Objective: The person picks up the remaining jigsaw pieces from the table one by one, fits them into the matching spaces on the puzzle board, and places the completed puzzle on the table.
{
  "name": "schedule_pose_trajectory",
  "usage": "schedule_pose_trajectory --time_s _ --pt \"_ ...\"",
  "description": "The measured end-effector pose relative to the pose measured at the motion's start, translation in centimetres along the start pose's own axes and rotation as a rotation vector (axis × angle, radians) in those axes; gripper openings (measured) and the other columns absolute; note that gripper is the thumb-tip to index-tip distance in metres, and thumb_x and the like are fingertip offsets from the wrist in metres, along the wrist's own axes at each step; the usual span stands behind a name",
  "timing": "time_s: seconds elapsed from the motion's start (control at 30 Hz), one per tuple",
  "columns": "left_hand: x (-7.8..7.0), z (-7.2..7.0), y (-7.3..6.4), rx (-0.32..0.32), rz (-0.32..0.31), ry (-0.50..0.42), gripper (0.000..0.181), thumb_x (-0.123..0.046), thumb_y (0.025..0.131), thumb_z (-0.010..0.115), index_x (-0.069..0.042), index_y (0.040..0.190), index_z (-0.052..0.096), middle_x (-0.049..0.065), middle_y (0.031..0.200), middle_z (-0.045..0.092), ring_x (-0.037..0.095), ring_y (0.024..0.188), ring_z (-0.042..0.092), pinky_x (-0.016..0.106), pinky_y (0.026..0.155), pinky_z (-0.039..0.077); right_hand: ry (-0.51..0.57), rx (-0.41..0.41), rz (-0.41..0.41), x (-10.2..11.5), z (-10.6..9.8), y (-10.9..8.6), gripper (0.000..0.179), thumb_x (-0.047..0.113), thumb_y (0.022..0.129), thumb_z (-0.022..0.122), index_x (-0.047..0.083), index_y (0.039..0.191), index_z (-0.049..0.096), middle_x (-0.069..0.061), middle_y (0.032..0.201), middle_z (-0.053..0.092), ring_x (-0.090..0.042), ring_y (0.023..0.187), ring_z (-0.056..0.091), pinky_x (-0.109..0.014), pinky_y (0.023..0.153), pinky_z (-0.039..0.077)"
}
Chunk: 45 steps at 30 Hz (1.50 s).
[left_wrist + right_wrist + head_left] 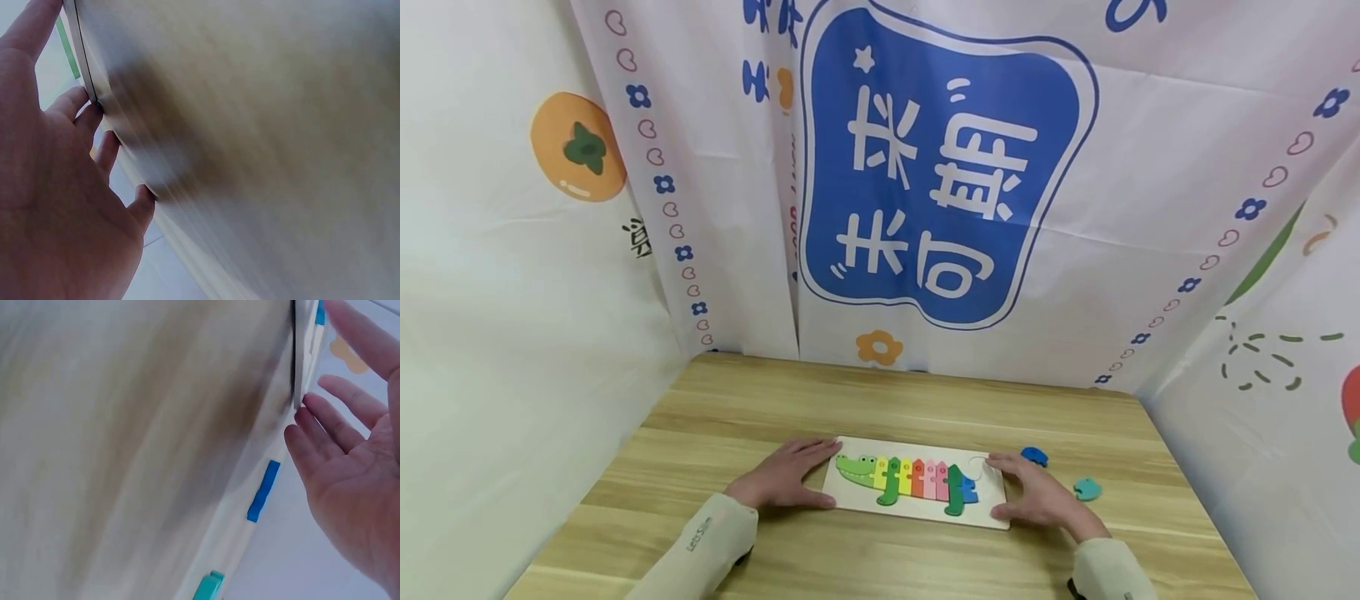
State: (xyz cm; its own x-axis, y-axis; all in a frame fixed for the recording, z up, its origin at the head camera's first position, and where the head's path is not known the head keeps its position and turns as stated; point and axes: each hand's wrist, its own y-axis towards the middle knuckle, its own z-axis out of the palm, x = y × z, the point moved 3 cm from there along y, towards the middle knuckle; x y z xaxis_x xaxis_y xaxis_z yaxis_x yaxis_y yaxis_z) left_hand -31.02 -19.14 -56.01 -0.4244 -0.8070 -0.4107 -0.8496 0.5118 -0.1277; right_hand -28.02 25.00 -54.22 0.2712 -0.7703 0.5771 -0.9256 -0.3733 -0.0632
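A pale wooden puzzle board lies flat on the table, bearing a colourful crocodile made of interlocking pieces. At its right end a curved tail outline shows bare beside a blue piece. My left hand touches the board's left end, thumb near the front corner and fingers near the back one. My right hand rests at the right end in a similar way, fingertips and thumb at the board's edge. The fingers of both hands look fairly straight in the wrist views.
Right of the board lie a dark blue puzzle piece and a teal piece, the teal one close to my right wrist. The wooden table is bordered by printed white cloth walls at the back and sides.
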Motion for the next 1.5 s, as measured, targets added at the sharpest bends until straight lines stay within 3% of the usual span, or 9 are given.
schedule_pose_trajectory --time_s 0.27,0.67,0.83,1.0,1.13,1.23,1.3,1.4,1.5 --pt "-0.1 -0.1 -0.1 0.001 0.013 0.007 0.101 -0.075 0.083 0.07 -0.027 0.164 0.033 0.002 0.169 0.035 0.038 0.155 0.029 0.066 0.123 0.024 -0.012 -0.095 0.029 -1.5 -2.4 -1.4 0.057 0.026 0.089 0.083 0.006 0.139 0.064 -0.021 0.142 0.062 -0.046 0.128 0.058 -0.063 0.105 0.049" --pt "-0.3 0.0 -0.2 -0.002 0.033 0.001 0.102 -0.074 0.083 0.07 -0.024 0.164 0.033 0.004 0.17 0.032 0.04 0.155 0.028 0.066 0.123 0.024 -0.153 -0.152 0.185 -7.8 -6.5 -6.3 0.056 0.027 0.087 0.085 -0.004 0.13 0.067 -0.031 0.132 0.064 -0.053 0.121 0.059 -0.066 0.098 0.05" --pt "-0.5 -0.2 -0.3 -0.004 0.031 -0.004 0.101 -0.074 0.083 0.07 -0.024 0.163 0.034 0.004 0.169 0.034 0.039 0.155 0.029 0.066 0.122 0.025 -0.182 -0.147 0.19 -8.8 -6.6 -6.8 0.057 0.029 0.081 0.089 -0.002 0.126 0.07 -0.026 0.121 0.069 -0.045 0.111 0.065 -0.064 0.095 0.053" --pt "-0.4 -0.2 -0.3 -0.007 0.023 -0.006 0.1 -0.073 0.083 0.071 -0.025 0.163 0.035 0.002 0.169 0.034 0.039 0.155 0.029 0.066 0.123 0.024 -0.189 -0.187 0.199 -8.6 -6.2 -6.4 0.045 0.028 0.078 0.091 0.003 0.111 0.073 -0.011 0.106 0.073 -0.028 0.096 0.067 -0.051 0.082 0.058" --pt "-0.3 -0.1 -0.2 -0.008 0.022 -0.01 0.101 -0.073 0.083 0.071 -0.024 0.163 0.034 0.003 0.169 0.034 0.039 0.155 0.028 0.066 0.123 0.023 -0.188 -0.198 0.226 -8.5 -5.9 -6.0 0.033 0.023 0.079 0.09 0.006 0.102 0.072 -0.003 0.096 0.07 -0.018 0.084 0.062 -0.038 0.071 0.054" --pt "-0.2 0.0 -0.2 -0.008 0.024 -0.015 0.101 -0.073 0.083 0.071 -0.024 0.163 0.034 0.003 0.169 0.034 0.04 0.155 0.028 0.067 0.123 0.023 -0.164 -0.205 0.247 -8.4 -5.8 -5.8 0.033 0.018 0.08 0.089 0.004 0.105 0.073 -0.002 0.092 0.068 -0.016 0.079 0.057 -0.033 0.066 0.049" --pt "-0.2 0.0 -0.2 -0.007 0.023 -0.014 0.101 -0.073 0.083 0.071 -0.024 0.163 0.034 0.003 0.169 0.034 0.04 0.155 0.028 0.067 0.123 0.023 -0.111 -0.208 0.246 -8.3 -5.8 -5.9 0.036 0.016 0.083 0.087 0.001 0.113 0.073 -0.008 0.098 0.071 -0.018 0.082 0.062 -0.033 0.067 0.053" --pt "-0.1 0.1 -0.2 -0.003 0.021 -0.01 0.101 -0.074 0.083 0.071 -0.025 0.163 0.035 0.002 0.169 0.034 0.039 0.155 0.029 0.066 0.123 0.023 0.034 -0.205 0.263 -8.1 -5.9 -6.1 0.044 0.016 0.09 0.08 -0.001 0.13 0.068 -0.022 0.119 0.071 -0.031 0.097 0.072 -0.038 0.076 0.061" --pt "0.0 0.1 -0.1 -0.006 0.02 -0.008 0.101 -0.074 0.082 0.071 -0.026 0.163 0.035 0.002 0.169 0.034 0.039 0.155 0.029 0.066 0.123 0.024 0.227 -0.201 0.276 -7.8 -6.0 -6.4 0.051 0.02 0.099 0.072 -0.001 0.143 0.058 -0.028 0.142 0.059 -0.042 0.12 0.067 -0.044 0.09 0.062"
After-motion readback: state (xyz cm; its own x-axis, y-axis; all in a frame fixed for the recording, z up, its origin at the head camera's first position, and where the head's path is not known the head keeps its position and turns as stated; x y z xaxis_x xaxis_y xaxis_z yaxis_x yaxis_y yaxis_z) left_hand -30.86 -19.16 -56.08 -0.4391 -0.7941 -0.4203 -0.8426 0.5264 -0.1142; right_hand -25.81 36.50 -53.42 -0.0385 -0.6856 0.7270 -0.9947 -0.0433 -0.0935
